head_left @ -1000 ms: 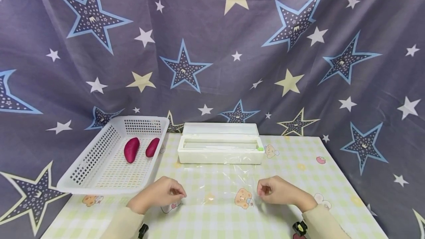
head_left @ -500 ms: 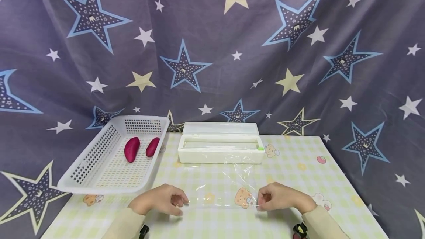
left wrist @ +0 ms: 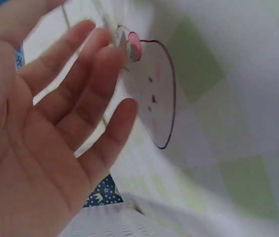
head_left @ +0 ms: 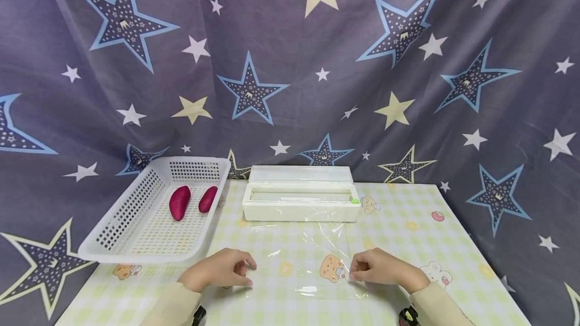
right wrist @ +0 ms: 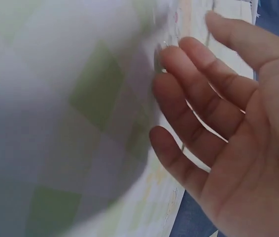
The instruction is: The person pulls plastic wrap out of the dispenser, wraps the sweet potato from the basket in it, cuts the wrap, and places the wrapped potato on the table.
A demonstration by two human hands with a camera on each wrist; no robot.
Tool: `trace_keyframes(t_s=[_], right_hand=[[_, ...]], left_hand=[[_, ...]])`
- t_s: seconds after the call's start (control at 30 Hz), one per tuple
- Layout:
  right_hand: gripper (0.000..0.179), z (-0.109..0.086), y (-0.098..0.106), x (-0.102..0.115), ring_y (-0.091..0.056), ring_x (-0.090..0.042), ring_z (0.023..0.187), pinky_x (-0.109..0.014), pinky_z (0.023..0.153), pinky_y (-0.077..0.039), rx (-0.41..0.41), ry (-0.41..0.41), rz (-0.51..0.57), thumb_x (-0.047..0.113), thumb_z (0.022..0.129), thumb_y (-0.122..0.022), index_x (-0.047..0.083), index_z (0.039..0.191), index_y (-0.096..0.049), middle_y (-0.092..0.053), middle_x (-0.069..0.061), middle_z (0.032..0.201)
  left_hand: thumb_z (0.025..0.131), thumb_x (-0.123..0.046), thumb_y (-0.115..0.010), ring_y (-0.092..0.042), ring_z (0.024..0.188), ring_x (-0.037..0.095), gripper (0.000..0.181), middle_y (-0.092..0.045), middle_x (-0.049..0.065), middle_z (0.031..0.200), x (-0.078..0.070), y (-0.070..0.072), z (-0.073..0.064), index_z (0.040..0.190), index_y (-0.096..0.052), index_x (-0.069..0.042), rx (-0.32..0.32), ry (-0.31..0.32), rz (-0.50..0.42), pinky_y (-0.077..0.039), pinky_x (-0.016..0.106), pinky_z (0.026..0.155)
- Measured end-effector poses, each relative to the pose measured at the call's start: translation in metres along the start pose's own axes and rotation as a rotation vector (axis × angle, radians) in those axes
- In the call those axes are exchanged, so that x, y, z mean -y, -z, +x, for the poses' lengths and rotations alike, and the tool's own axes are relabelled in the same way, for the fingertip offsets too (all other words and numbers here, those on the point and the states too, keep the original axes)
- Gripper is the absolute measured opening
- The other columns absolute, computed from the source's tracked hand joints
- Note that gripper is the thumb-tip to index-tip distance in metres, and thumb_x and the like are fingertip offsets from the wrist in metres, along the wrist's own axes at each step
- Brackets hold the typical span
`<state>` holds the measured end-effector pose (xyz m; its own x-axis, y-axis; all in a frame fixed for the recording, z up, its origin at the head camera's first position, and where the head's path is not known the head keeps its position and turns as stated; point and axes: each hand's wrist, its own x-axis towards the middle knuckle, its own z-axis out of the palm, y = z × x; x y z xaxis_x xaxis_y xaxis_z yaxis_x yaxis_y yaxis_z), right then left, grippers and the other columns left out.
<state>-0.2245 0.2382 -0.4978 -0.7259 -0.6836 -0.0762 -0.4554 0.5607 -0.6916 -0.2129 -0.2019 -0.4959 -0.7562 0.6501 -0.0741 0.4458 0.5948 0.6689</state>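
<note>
Before the white box (head_left: 301,212): a sheet of clear film (head_left: 301,258) is spreading toward the camera over the counter (head_left: 453,250), creases and glints showing along its length.

Left hand (head_left: 222,268): it is reaching in at the film's side, nearer the camera than the box and out past the box's left end. Its fingers are bending loosely, thumb standing apart from the fingertips, pinching nothing.

Right hand (head_left: 382,269): it is mirroring that pose past the box's right end, beside the film's other edge. The wrist view is showing its fingers relaxed and the thumb parted from them. Whether the fingertips are touching the film, the views are not making clear.

Lid (head_left: 301,174): it is standing open at the back of the box.

Green tab (head_left: 355,201): it is marking the box's right end, on the rim.

White basket (head_left: 154,240): it is sitting to the left of the box, a larger magenta piece (head_left: 179,203) and a smaller magenta piece (head_left: 208,199) lying inside, the smaller one closer to the box.

Cream sleeves (head_left: 169,306): they are covering both forearms, nearer the camera than the box.

Star-print curtain (head_left: 290,39): it is hanging behind the box.
</note>
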Motion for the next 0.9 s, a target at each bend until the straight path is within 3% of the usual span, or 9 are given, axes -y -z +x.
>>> trace_keyframes(t_s=[0.17,0.27,0.37,0.43,0.53,0.67,0.9], right_hand=[[0.01,0.005,-0.006,-0.004,-0.05,-0.003,0.068,-0.022,0.062,-0.047,-0.101,0.022,-0.084,0.021,0.09,-0.076,0.016,0.089,-0.067,-0.057,0.011,0.076],[0.02,0.009,-0.009,-0.007,-0.058,-0.013,0.092,-0.035,0.084,-0.052,-0.199,0.033,-0.206,0.024,0.09,-0.076,0.013,0.105,-0.068,-0.063,0.004,0.098],[0.041,0.012,-0.012,-0.008,-0.054,-0.028,0.119,-0.054,0.102,-0.043,-0.24,0.02,-0.276,0.029,0.092,-0.074,0.008,0.126,-0.064,-0.061,-0.007,0.128],[0.051,0.013,-0.012,-0.007,-0.048,-0.038,0.13,-0.064,0.104,-0.036,-0.226,0.004,-0.286,0.033,0.094,-0.07,0.006,0.136,-0.059,-0.055,-0.013,0.141],[0.055,0.015,-0.012,-0.006,-0.042,-0.044,0.135,-0.071,0.103,-0.032,-0.189,-0.039,-0.292,0.037,0.097,-0.066,0.006,0.141,-0.056,-0.05,-0.016,0.147],[0.053,0.015,-0.014,-0.009,-0.044,-0.043,0.134,-0.068,0.1,-0.036,-0.19,-0.09,-0.327,0.038,0.098,-0.064,0.008,0.14,-0.057,-0.052,-0.015,0.146],[0.051,0.014,-0.015,-0.014,-0.05,-0.039,0.128,-0.064,0.096,-0.041,-0.264,-0.115,-0.372,0.035,0.095,-0.069,0.008,0.137,-0.06,-0.056,-0.014,0.141]], left_hand=[[0.085,-0.025,-0.082,-0.045,0.075,0.006,0.036,-0.053,-0.002,0.086,0.0,-0.004,0.005,0.113,-0.069,-0.007,-0.109,-0.036,0.163,-0.044,0.025,0.068],[0.086,-0.027,-0.081,-0.054,0.093,0.019,0.044,-0.059,0.005,0.104,0.001,-0.008,0.011,0.121,-0.066,-0.006,-0.205,-0.038,0.255,-0.051,0.036,0.082],[0.088,-0.029,-0.078,-0.052,0.119,0.035,0.053,-0.057,0.014,0.131,0.002,-0.011,0.017,0.132,-0.061,-0.006,-0.265,-0.004,0.297,-0.045,0.055,0.098],[0.089,-0.031,-0.077,-0.046,0.128,0.043,0.058,-0.05,0.02,0.142,0.004,-0.012,0.021,0.138,-0.057,-0.005,-0.274,0.024,0.298,-0.039,0.063,0.101],[0.091,-0.033,-0.074,-0.038,0.136,0.046,0.063,-0.042,0.024,0.15,0.006,-0.013,0.026,0.143,-0.053,-0.005,-0.245,0.102,0.254,-0.032,0.068,0.105],[0.093,-0.036,-0.072,-0.035,0.139,0.045,0.063,-0.04,0.024,0.152,0.008,-0.013,0.029,0.144,-0.052,-0.005,-0.21,0.173,0.227,-0.028,0.068,0.108],[0.093,-0.035,-0.072,-0.036,0.138,0.044,0.062,-0.041,0.024,0.151,0.011,-0.013,0.028,0.143,-0.052,-0.005,-0.221,0.2,0.226,-0.03,0.061,0.111]])
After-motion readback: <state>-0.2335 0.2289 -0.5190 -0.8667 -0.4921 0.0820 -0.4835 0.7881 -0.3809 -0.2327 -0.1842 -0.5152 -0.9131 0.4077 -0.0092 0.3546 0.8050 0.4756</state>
